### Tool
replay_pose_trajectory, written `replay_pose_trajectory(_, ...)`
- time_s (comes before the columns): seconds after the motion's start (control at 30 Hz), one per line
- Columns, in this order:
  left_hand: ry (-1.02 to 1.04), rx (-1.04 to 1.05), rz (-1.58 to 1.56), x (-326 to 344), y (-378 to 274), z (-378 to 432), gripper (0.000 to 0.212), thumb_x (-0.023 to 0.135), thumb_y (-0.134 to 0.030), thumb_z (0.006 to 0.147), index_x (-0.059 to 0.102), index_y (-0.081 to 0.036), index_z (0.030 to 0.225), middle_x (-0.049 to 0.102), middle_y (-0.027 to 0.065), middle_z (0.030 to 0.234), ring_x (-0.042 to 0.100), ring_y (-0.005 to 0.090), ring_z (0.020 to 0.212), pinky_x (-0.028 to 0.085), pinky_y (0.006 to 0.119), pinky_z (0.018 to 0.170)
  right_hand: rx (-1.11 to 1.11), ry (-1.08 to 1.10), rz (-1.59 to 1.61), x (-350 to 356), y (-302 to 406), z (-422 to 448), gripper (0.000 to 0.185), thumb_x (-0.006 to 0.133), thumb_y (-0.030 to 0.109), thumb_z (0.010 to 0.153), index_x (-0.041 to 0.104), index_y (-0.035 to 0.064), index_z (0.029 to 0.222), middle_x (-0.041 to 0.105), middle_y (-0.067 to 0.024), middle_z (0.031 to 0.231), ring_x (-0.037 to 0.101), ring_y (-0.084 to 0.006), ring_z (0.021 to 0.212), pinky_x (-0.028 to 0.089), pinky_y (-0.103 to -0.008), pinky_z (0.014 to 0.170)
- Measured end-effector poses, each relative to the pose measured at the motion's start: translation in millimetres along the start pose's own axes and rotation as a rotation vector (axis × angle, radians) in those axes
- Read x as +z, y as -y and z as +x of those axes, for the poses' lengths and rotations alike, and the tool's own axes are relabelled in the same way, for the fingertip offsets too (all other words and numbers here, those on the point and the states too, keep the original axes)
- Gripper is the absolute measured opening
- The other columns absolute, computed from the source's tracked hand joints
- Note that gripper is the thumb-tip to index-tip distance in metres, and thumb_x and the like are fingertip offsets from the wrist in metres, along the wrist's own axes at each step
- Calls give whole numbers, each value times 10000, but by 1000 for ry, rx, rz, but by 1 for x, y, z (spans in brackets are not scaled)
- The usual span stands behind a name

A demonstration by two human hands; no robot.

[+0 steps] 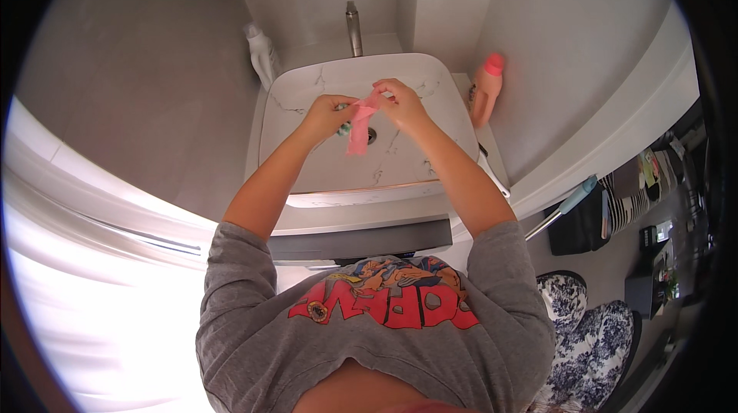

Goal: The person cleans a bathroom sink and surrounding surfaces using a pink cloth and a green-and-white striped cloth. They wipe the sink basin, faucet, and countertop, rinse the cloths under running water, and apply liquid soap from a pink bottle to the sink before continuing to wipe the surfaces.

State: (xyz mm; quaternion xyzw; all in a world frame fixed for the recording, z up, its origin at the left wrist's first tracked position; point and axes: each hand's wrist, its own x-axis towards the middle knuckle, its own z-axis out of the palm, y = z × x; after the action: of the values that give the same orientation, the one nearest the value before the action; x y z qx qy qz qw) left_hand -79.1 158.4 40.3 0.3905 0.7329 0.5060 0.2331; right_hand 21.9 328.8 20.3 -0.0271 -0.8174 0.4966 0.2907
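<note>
Over the marble-patterned washbasin [334, 173], a strip of pink cloth [359, 130] is stretched between my two hands. My left hand [328, 117] pinches its left end between thumb and fingers. On the other side, my right hand [402, 104] grips the upper right end. The loose part of the cloth hangs down in front of the drain [372, 135], covering some of it. A green and white item [344, 128] shows partly behind my left hand; what it is cannot be made out.
A metal faucet [354, 32] rises behind the basin. At the left stands a white bottle [262, 55]; at the right, a peach bottle with a pink cap [488, 90]. A white-handled brush [493, 171] lies along the basin's right side. A blue-handled pole [562, 208] leans nearby.
</note>
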Motion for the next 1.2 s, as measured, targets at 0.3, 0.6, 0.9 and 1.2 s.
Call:
replay_pose_trajectory(0.3, -13, -43, 1, -16, 13, -3, 245, 590, -135, 825, 645, -3, 1024, 617, 8, 759, 489, 35, 613, 397, 181, 537, -152, 87, -44, 12, -5, 10, 167, 622, 197, 786, 627, 56, 875, 568, -122, 1094, 535, -247, 990, 437, -317, 808)
replay_pose_trajectory(0.6, -23, -79, -25, -17, 11, -8, 244, 597, -138, 820, 645, -1, 1017, 623, 15, 761, 505, 41, 609, 400, 183, 521, -125, 138, -53, 25, -7, 14, 175, 616, 201, 797, 638, 53, 888, 587, -105, 1074, 539, -225, 988, 430, -304, 818)
replay_pose_trajectory(0.9, -72, -97, -42, -22, 24, -7, 248, 598, -131, 815, 643, -8, 1027, 630, 22, 772, 510, 46, 619, 409, 188, 542, 448, 240, 315, 13, -16, 20, 223, 602, 186, 818, 623, 33, 978, 606, -43, 967, 540, -127, 933, 421, -270, 808)
replay_pose_trajectory(1.2, -56, -103, -56, -19, 22, -6, 246, 601, -139, 820, 646, -20, 1032, 628, 15, 763, 500, 39, 614, 402, 182, 541, 77, 209, 177, 31, -17, 20, 162, 633, 157, 787, 631, 13, 860, 553, -114, 1101, 546, -179, 954, 428, -297, 824)
